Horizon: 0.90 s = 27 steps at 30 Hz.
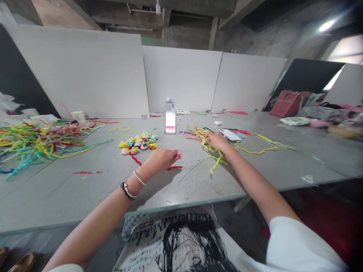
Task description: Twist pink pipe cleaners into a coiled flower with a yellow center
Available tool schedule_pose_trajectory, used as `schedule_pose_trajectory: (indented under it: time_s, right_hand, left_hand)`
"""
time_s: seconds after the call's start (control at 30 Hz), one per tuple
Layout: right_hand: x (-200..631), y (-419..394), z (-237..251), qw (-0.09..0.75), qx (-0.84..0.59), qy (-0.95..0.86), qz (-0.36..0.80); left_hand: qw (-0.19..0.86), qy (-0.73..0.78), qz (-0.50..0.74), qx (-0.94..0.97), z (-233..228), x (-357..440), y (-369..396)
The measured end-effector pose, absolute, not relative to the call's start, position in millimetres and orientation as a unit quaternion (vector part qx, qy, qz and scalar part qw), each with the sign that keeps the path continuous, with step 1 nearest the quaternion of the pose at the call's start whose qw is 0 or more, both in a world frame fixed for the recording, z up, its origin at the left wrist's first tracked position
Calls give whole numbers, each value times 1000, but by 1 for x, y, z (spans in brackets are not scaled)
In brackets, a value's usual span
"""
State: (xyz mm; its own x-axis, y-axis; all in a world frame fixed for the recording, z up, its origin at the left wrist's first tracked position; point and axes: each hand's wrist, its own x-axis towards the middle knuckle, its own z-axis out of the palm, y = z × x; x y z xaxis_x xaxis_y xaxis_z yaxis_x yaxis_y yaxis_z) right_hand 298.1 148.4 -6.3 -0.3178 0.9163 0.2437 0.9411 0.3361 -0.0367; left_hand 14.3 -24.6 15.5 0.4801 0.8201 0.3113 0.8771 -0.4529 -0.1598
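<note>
At the far left of the grey table lies a loose heap of pipe cleaners, fuzzy wire stems in yellow, green, red, pink and teal, tangled and spilling toward the middle. Behind it stands a small white cup. Two short red scraps lie apart on the bare surface.

Nearer the centre sits a cluster of small woven flowers, rounded, plush-looking pieces in yellow, pink, green and cream, touching one another. A red stem runs from the cluster toward the left hand. That hand rests palm down, its fingers narrowed around a small pink piece at the fingertips; how firmly it grips cannot be told. A beaded bracelet and a dark band circle the wrist. Behind stands a clear plastic bottle; its label is blurred and unreadable.

A thin bare wire lies between the hands. The right hand reaches further out, fingers closed on a yellow pipe cleaner that curls down toward the table edge, with green and orange stems beside it. Just past it lie a phone-like flat slab and a red pen. Further right, a long yellow stem bends across the table, and a pink bag sits at the far edge.

On the lap, a printed bag shows mirrored lettering, partly reading "Made".
</note>
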Motion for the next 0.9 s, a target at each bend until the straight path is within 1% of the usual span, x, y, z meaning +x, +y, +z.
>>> schedule_pose_trajectory:
  time_s: [0.2, 0.3, 0.4, 0.53, 0.67, 0.9]
  right_hand:
    - [295, 150, -2, 267, -566, -774, -97]
    - [288, 145, 4, 317, -551, -766, -99]
    - [275, 131, 11, 351, -497, -788, -97]
    - [253, 106, 17, 337, -403, -845, -99]
    - [236, 85, 18, 308, -351, -875, -126]
    - [223, 76, 10, 278, -297, -892, -195]
  left_hand:
    - [158, -493, -104, -849, 16, 16, -26]
    - [158, -492, -119, -848, 16, 17, -26]
    - [157, -496, -128, -844, 15, 18, -26]
    - [154, -546, -177, -804, 17, 18, -26]
    - [157, -584, -241, -759, 19, 18, -27]
    - [139, -587, -216, -768, 18, 18, -29]
